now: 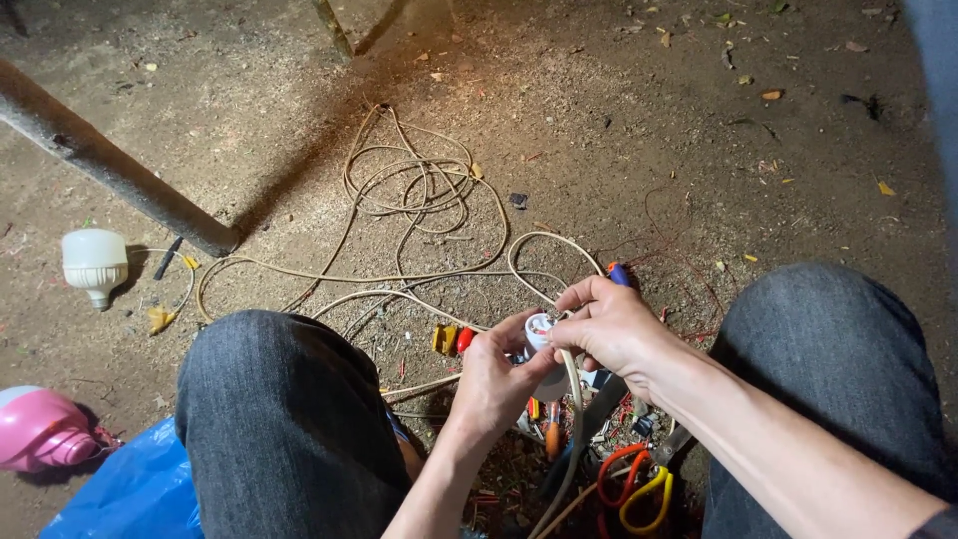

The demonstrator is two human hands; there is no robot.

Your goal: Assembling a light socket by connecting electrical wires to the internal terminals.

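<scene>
A person sits over bare, sandy ground lit from above, knees apart, both in grey denim.

At the far left lies one pink rounded plastic object point(38, 429), half out of view, touching one crumpled blue plastic bag point(130, 491). Above these rests one white plastic light bulb point(95, 264) on its side, with one small black stick-like tool point(167, 258) and a yellow scrap just beside it. One thick grey metal pipe point(110, 160) slants across the upper left corner down to the ground.

Further right, one long cream-coloured electrical cable point(409, 185) sprawls in many loose loops over the dirt, trailing toward the hands. The left knee point(284, 409) hides part of it.

Between the knees, the left hand point(494, 379) has its fingers curled and pinched on one small white plastic lamp socket point(544, 349), held above the ground at the centre. The right hand point(614, 324) closes its fingertips on the top of the same socket, where the cream cable runs in. One blue-handled tool tip point(619, 273) pokes out behind the right hand.

Under the hands lies a clutter of small parts: red and yellow pieces point(451, 339), one orange-handled screwdriver point(552, 431), thin red wires, and one pair of pliers with red and yellow handles point(634, 489). The forearms cover much of this heap, so an exact count cannot be told. The right knee point(828, 369) fills the right side.
</scene>
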